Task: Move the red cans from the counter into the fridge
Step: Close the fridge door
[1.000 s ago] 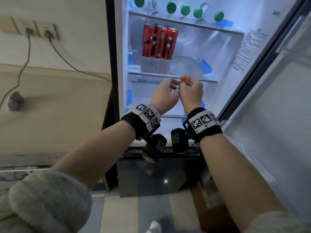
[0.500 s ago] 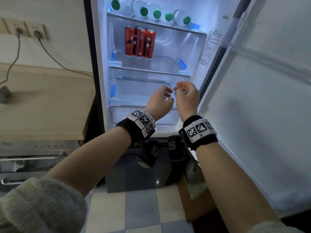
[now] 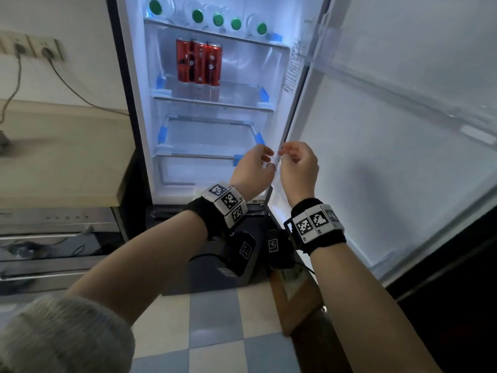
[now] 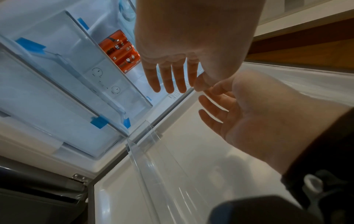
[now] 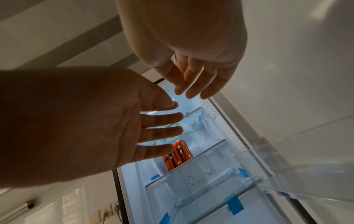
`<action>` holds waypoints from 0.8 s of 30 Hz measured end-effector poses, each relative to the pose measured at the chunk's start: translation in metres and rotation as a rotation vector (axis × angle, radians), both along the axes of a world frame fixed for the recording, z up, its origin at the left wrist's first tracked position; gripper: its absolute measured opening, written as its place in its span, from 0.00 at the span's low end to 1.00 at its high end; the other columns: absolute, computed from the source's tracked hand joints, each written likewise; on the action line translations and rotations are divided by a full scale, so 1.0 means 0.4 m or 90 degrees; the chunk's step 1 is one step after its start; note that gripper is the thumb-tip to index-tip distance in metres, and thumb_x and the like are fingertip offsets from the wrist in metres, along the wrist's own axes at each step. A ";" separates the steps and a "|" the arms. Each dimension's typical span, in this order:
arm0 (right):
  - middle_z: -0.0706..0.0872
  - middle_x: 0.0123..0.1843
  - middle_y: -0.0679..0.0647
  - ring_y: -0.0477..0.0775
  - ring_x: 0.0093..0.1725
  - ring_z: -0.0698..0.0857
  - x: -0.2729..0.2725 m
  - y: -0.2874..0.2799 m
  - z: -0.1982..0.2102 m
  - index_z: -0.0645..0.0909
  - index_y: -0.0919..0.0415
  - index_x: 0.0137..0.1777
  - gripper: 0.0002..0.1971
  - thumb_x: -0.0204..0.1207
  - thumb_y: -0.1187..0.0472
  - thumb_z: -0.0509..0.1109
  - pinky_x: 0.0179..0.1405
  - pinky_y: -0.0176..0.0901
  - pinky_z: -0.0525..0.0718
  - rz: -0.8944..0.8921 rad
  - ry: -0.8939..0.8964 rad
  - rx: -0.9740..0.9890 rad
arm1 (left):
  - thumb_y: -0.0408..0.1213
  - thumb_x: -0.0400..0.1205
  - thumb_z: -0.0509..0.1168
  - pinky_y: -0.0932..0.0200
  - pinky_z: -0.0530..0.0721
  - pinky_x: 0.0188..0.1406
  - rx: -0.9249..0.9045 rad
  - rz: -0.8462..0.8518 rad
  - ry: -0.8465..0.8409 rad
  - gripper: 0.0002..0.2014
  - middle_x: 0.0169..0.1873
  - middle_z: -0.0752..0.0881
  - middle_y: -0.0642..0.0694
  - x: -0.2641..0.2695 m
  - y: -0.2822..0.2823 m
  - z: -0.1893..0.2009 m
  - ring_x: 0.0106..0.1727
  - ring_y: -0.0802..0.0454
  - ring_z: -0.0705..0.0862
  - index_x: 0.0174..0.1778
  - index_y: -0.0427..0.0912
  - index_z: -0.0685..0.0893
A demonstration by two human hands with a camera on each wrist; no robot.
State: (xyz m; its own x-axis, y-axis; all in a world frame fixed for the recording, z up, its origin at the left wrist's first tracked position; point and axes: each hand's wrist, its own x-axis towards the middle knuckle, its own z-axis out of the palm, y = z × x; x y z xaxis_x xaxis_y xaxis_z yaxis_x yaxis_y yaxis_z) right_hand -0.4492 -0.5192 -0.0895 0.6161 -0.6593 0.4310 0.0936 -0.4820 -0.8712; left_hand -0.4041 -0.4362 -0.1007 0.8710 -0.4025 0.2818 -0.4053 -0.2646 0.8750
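Red cans (image 3: 198, 63) stood clustered at the left of the fridge's (image 3: 215, 103) middle shelf (image 3: 212, 102), open room to their right. Left hand (image 3: 251, 170) and right hand (image 3: 297, 168) hovered below, fingers loosely apart, holding nothing.

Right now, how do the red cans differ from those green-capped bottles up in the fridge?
The red cans stand upright on the second shelf, while the green-capped bottles lie on their sides on the shelf above, caps facing out. The cans are opaque red with dark print; the bottles look clear. The cans are bunched touching at the left; the bottles spread across their shelf. Both sit inside the open fridge.
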 end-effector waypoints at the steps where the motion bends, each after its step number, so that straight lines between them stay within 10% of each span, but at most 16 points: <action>1: 0.89 0.49 0.52 0.45 0.46 0.84 -0.012 -0.001 0.001 0.83 0.61 0.52 0.12 0.76 0.72 0.61 0.37 0.13 0.73 -0.001 -0.003 -0.003 | 0.33 0.81 0.62 0.54 0.80 0.64 0.004 -0.003 -0.003 0.15 0.53 0.82 0.49 -0.009 0.001 0.005 0.59 0.50 0.82 0.64 0.40 0.78; 11: 0.89 0.48 0.50 0.45 0.46 0.83 -0.139 -0.025 0.004 0.82 0.60 0.53 0.12 0.76 0.72 0.61 0.41 0.15 0.74 -0.022 -0.046 -0.019 | 0.34 0.82 0.62 0.53 0.80 0.63 0.037 0.020 -0.059 0.14 0.58 0.84 0.46 -0.140 -0.022 0.031 0.61 0.50 0.82 0.63 0.41 0.78; 18: 0.88 0.50 0.48 0.46 0.48 0.83 -0.258 -0.105 0.030 0.81 0.58 0.55 0.15 0.73 0.73 0.60 0.50 0.46 0.84 -0.042 -0.092 -0.080 | 0.33 0.81 0.61 0.52 0.80 0.61 0.019 0.062 -0.062 0.14 0.56 0.84 0.45 -0.264 -0.090 0.047 0.59 0.49 0.82 0.62 0.39 0.79; 24: 0.86 0.59 0.51 0.54 0.58 0.81 -0.347 -0.137 0.010 0.80 0.60 0.62 0.20 0.70 0.73 0.62 0.50 0.39 0.75 -0.070 -0.134 -0.177 | 0.34 0.81 0.61 0.54 0.80 0.61 0.039 0.060 -0.059 0.14 0.56 0.84 0.46 -0.347 -0.121 0.049 0.60 0.49 0.81 0.63 0.41 0.78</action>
